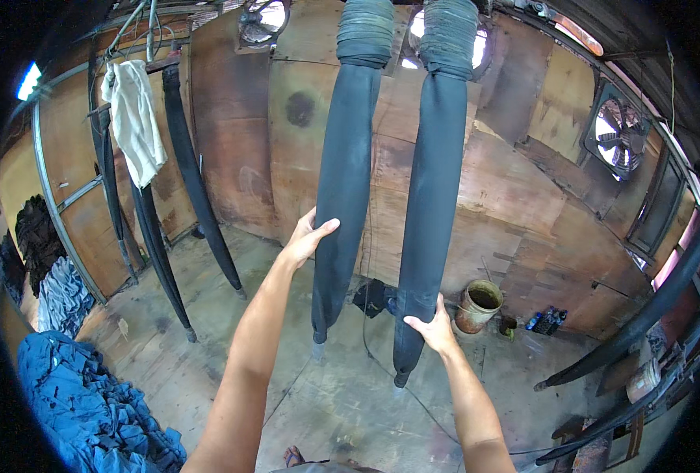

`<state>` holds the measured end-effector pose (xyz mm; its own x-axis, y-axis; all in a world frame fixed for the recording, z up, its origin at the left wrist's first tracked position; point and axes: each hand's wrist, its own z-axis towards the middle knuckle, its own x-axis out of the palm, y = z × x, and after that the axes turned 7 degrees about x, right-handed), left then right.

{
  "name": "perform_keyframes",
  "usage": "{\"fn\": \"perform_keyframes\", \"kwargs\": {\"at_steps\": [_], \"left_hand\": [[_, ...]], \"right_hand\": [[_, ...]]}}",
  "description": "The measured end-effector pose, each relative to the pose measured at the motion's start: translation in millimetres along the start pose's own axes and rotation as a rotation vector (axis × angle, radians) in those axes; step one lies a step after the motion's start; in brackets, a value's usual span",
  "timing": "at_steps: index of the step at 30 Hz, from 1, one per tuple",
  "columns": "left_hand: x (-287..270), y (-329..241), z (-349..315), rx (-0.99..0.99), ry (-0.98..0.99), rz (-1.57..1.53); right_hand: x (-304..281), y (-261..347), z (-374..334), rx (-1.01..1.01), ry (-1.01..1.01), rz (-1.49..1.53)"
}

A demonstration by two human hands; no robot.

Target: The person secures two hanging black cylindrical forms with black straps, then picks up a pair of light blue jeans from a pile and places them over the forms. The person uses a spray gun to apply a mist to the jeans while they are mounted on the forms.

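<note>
Left of the two hanging dark tubes, one pile of blue cloth (90, 402) lies on the floor and one white rag (135, 118) hangs on the wall. The left hand (306, 236) lies flat, fingers spread, on the left tube (343, 181). The right hand (432, 327) pinches the right tube (432, 197) near its bottom. One bucket (478, 306) stands just right of the tubes

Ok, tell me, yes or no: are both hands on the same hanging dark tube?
No: the left hand rests on the left dark tube, while the right hand grips the right dark tube.
</note>
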<state>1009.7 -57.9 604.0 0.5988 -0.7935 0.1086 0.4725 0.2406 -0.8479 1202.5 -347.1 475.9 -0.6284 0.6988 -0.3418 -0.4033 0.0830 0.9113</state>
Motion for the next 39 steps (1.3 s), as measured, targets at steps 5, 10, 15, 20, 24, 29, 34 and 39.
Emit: {"fn": "perform_keyframes", "kwargs": {"at_steps": [5, 10, 15, 20, 24, 29, 34, 39], "left_hand": [[26, 19, -9, 0.050, -0.054, -0.058], [40, 28, -12, 0.140, -0.151, 0.018], [22, 39, -65, 0.221, -0.166, 0.671], [-52, 39, -192, 0.048, -0.034, 1.215], [-125, 27, -275, -0.283, -0.138, 1.247], [-152, 58, -541, -0.462, -0.461, 0.941], [6, 26, -920, -1.985, -0.178, 0.734], [160, -15, -1041, -2.034, -0.949, -0.079]], "right_hand": [[2, -1, 3, -0.033, -0.034, 0.013], [9, -2, 4, -0.023, -0.061, 0.051], [22, -40, -6, -0.057, -0.217, -0.059], [50, -194, -112, 0.017, -0.174, -0.494], [53, -334, -272, 0.763, 0.836, -0.239], [81, -363, -378, 1.325, 0.778, -0.340], [154, -320, -367, 1.332, 0.738, -0.324], [213, -301, -344, 1.280, 0.735, -0.341]]}}
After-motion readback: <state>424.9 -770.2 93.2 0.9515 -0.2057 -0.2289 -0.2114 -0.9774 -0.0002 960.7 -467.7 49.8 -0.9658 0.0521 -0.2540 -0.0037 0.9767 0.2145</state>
